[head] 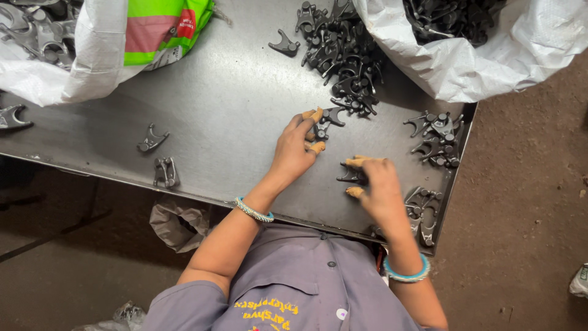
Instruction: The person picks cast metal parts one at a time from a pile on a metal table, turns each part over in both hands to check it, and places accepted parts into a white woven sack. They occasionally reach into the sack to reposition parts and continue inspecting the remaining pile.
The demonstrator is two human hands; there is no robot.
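Note:
My left hand grips a dark fork-shaped metal part on the steel table, with tan caps on its fingertips. My right hand pinches another dark metal part lying a little nearer the front edge. Both wrists wear bangles. Beyond my left hand, a heap of the same parts spills from a white sack.
Small groups of parts lie at the table's right edge and right front corner. Loose parts sit at the left. A white sack with a green and pink panel holds more parts at the far left. Dirt floor surrounds the table.

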